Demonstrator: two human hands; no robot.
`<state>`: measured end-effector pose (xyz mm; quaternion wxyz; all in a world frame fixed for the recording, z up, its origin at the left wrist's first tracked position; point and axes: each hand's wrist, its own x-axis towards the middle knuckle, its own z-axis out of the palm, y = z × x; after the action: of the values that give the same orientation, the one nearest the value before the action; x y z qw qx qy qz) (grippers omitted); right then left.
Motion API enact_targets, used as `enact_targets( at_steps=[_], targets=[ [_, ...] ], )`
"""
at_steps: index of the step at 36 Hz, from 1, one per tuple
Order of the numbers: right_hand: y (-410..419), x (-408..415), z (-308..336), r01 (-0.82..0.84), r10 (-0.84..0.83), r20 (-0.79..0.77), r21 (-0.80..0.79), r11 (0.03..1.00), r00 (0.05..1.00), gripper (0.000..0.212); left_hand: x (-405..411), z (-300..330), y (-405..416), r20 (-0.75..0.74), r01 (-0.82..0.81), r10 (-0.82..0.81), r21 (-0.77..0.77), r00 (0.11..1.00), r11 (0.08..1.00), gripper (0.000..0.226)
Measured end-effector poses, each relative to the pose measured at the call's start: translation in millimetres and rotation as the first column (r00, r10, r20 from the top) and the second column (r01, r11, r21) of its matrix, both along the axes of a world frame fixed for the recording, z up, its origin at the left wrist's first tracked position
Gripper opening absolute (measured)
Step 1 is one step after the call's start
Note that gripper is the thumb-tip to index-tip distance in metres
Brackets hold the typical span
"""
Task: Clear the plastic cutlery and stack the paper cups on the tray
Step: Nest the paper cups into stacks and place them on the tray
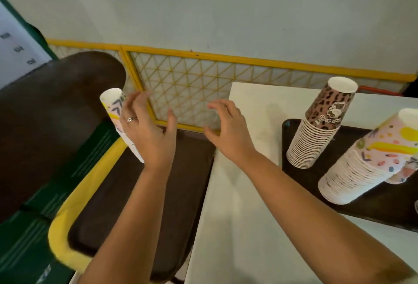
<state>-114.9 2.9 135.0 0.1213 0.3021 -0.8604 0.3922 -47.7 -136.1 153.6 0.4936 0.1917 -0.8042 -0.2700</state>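
Note:
A stack of upside-down pastel paper cups (113,111) stands at the far left of a dark brown tray (106,211). My left hand (147,129) is just to its right with fingers spread; I cannot tell whether it touches the stack. My right hand (228,127) hovers open over the tray's far right corner, holding nothing. On the white table, a second dark tray (373,206) carries a tall leopard-print cup stack (319,125) and a pastel cup stack (366,161). No cutlery shows.
The left tray rests on a yellow-edged green surface (74,195), with a dark rounded seat back (52,111) to its left. A yellow lattice fence (199,75) runs along the grey wall behind. The white table's (246,215) left edge borders the tray.

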Motion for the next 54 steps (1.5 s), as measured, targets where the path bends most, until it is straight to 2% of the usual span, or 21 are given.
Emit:
enact_targets(
  at_steps=[7, 12, 16, 18, 23, 27, 30, 39, 44, 49, 54],
  targets=[
    [-64.7, 8.9, -13.4, -0.085, 0.083, 0.089, 0.019, 0.996, 0.993, 0.045, 17.0, -23.2, -72.3, 0.049, -0.04, 0.033, 0.153, 0.998, 0.987, 0.061],
    [-111.3, 11.9, -22.0, -0.115, 0.112, 0.154, 0.012, 0.993, 0.982, 0.048, 20.8, -50.0, -118.6, 0.22, -0.033, -0.045, 0.341, 0.974, 0.94, 0.072],
    [-146.1, 13.4, -27.4, -0.124, 0.122, 0.196, -0.004, 0.992, 0.973, 0.054, 16.3, -75.1, -144.3, 0.281, 0.069, -0.215, 0.451, 0.935, 0.89, 0.086],
    [-161.9, 12.3, -29.5, -0.129, 0.129, 0.219, -0.015, 0.992, 0.967, 0.059, 11.7, -84.5, -151.4, 0.273, 0.126, -0.3, 0.513, 0.914, 0.849, 0.091],
    [-195.0, 3.7, -33.1, -0.145, 0.152, 0.301, -0.045, 0.988, 0.941, 0.078, -0.7, -107.5, -162.5, 0.102, 0.325, -0.482, 0.617, 0.87, 0.717, 0.08],
    [-214.0, -3.1, -36.3, -0.139, 0.159, 0.352, -0.083, 0.987, 0.922, 0.089, -5.8, -121.3, -166.9, 0.063, 0.334, -0.487, 0.65, 0.871, 0.682, 0.077],
    [-222.4, -4.8, -40.6, -0.112, 0.152, 0.369, -0.129, 0.985, 0.917, 0.092, -7.3, -127.6, -167.4, 0.042, 0.349, -0.494, 0.656, 0.868, 0.669, 0.088],
    [-221.8, -5.4, -48.0, -0.037, 0.082, 0.398, -0.121, 0.992, 0.913, 0.081, -7.9, -143.5, -168.3, 0.045, 0.384, -0.564, 0.688, 0.825, 0.616, 0.096],
    [-203.9, -6.9, -49.7, 0.014, 0.056, 0.434, -0.156, 0.988, 0.899, 0.075, -11.6, -157.1, -161.2, 0.172, 0.286, -0.568, 0.726, 0.805, 0.625, 0.091],
    [-192.3, -4.0, -51.5, 0.04, 0.061, 0.459, -0.207, 0.977, 0.886, 0.074, -17.1, -168.9, -153.7, 0.281, 0.164, -0.547, 0.761, 0.789, 0.628, 0.1],
    [-183.0, -1.2, -50.3, 0.042, 0.058, 0.467, -0.2, 0.979, 0.883, 0.073, -20.9, -170.7, -148.7, 0.27, 0.169, -0.554, 0.769, 0.788, 0.616, 0.099]
  ],
)
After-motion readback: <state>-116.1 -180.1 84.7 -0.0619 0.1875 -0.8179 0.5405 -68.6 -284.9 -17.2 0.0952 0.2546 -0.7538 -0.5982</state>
